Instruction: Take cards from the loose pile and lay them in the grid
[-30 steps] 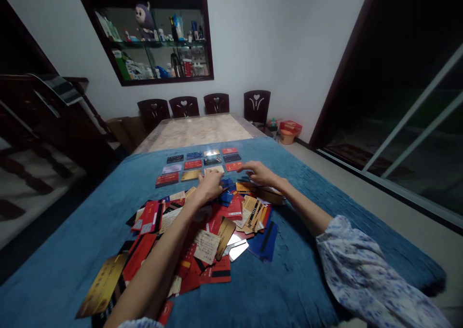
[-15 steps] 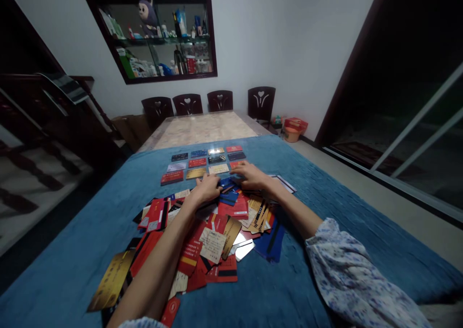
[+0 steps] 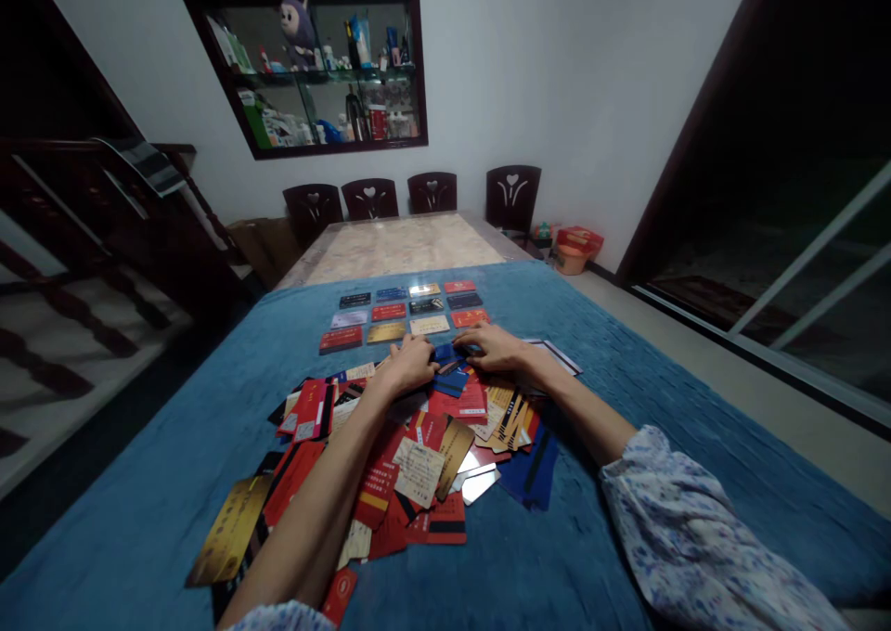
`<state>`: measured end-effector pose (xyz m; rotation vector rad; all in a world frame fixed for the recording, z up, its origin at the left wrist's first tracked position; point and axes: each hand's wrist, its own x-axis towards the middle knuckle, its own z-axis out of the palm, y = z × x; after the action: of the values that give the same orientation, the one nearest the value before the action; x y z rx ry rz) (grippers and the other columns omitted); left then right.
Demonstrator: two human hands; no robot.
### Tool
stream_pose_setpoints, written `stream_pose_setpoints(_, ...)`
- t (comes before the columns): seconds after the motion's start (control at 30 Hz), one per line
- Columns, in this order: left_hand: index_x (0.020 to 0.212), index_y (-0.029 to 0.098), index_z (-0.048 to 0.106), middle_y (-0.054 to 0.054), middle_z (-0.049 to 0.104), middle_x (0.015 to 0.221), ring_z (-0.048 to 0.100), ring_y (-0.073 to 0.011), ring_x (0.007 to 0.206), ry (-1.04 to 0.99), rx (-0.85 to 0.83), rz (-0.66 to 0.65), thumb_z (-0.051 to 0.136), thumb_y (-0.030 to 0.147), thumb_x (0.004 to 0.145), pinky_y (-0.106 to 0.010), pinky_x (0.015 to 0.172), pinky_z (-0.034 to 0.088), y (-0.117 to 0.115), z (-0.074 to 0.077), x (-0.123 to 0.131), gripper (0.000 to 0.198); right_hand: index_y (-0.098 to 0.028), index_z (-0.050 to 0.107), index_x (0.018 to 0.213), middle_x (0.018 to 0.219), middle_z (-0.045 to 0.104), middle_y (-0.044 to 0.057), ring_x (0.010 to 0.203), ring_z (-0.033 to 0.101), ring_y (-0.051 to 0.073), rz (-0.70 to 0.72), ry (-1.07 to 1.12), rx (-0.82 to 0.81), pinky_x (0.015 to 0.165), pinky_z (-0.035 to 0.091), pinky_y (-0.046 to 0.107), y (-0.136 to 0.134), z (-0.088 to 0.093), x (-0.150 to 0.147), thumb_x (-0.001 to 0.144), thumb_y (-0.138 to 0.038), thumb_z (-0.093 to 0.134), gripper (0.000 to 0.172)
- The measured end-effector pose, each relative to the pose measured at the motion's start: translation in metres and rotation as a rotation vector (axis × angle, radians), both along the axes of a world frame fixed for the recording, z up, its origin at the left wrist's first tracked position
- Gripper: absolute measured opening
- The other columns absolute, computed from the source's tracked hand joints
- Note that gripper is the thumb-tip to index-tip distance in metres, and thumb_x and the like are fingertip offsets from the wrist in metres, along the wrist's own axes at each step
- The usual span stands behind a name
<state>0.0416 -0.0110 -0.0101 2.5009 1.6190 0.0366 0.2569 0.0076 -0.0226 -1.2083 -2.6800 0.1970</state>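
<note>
A heap of bank cards [image 3: 421, 469] in red, gold, blue and cream lies loosely on the blue cloth. At the heap's far side my left hand [image 3: 414, 364] is closed, its fingertips curled against some blue cards [image 3: 445, 354]. My right hand [image 3: 489, 347] meets the same blue cards from the other side, fingers bent and pressed on their edge. Beyond both hands, several cards lie in neat rows, among them a gold card [image 3: 386, 333] and a red card [image 3: 341, 338]. The fingers partly hide what they grip.
A blue cloth [image 3: 626, 482] covers the near part of the long table, whose bare far end [image 3: 396, 244] shows a stone-like pattern. Dark chairs [image 3: 368, 199] stand behind it. A white-edged card [image 3: 562, 357] lies right of my right wrist. A wooden railing [image 3: 104, 269] runs on the left.
My right hand has drawn its fingers in closer to the blue cards, uncovering an orange-red card in the rows. My left hand stays nearly in place. The whole view has shifted slightly.
</note>
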Motion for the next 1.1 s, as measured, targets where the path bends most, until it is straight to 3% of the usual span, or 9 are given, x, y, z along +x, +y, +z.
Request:
stream_pose_setpoints(0.2, 0.100, 0.019, 0.073, -0.013, 0.061, 0.128, 0.049, -0.0336, 0.125, 0.003, -0.003, -0.040, 0.058, 0.030, 0.088, -0.043, 0.097, 0.046, -0.002, 0.002, -0.001, 0.023, -0.019, 0.073, 0.119, 0.124, 0.071, 0.009, 0.111, 0.061, 0.028, 0.048, 0.019, -0.017, 0.098, 0.043, 0.037, 0.004, 0.000, 0.002, 0.080, -0.022, 0.064, 0.039)
stream_pose_setpoints(0.5, 0.092, 0.018, 0.075, -0.015, 0.063, 0.123, 0.047, -0.0340, 0.125, 0.059, -0.008, -0.104, 0.053, 0.033, 0.090, -0.048, 0.098, 0.047, -0.008, 0.012, 0.000, 0.027, -0.020, 0.075, 0.114, 0.108, 0.075, 0.008, 0.101, 0.060, 0.024, 0.107, 0.009, -0.012, 0.092, 0.044, 0.033, 0.006, 0.001, 0.005, 0.081, -0.017, 0.064, 0.035)
stream_pose_setpoints(0.73, 0.094, 0.018, 0.078, -0.015, 0.068, 0.114, 0.054, -0.0318, 0.118, 0.103, 0.011, -0.107, 0.054, 0.029, 0.086, -0.041, 0.094, 0.049, -0.010, 0.019, 0.001, 0.027, -0.021, 0.078, 0.105, 0.095, 0.075, 0.008, 0.095, 0.061, 0.023, 0.139, 0.002, 0.009, 0.086, 0.045, 0.031, 0.002, 0.011, 0.004, 0.083, -0.019, 0.064, 0.027)
stream_pose_setpoints(0.93, 0.090, 0.017, 0.079, -0.011, 0.076, 0.093, 0.064, -0.0218, 0.088, -0.022, 0.027, -0.147, 0.051, 0.019, 0.082, -0.028, 0.076, 0.046, -0.003, 0.022, -0.005, 0.029, -0.022, 0.079, 0.104, 0.093, 0.072, 0.008, 0.093, 0.061, 0.021, 0.050, 0.063, 0.047, 0.081, 0.045, 0.028, -0.002, 0.016, 0.004, 0.084, -0.019, 0.062, 0.027)
stream_pose_setpoints(1.1, 0.070, 0.013, 0.075, -0.005, 0.070, 0.066, 0.055, -0.0137, 0.063, -0.182, 0.066, -0.139, 0.050, 0.013, 0.075, -0.023, 0.062, 0.037, 0.002, 0.024, -0.010, 0.025, -0.019, 0.079, 0.098, 0.089, 0.069, 0.008, 0.085, 0.059, 0.018, -0.008, 0.166, 0.115, 0.076, 0.042, 0.026, -0.004, 0.012, 0.001, 0.089, -0.021, 0.057, 0.024)
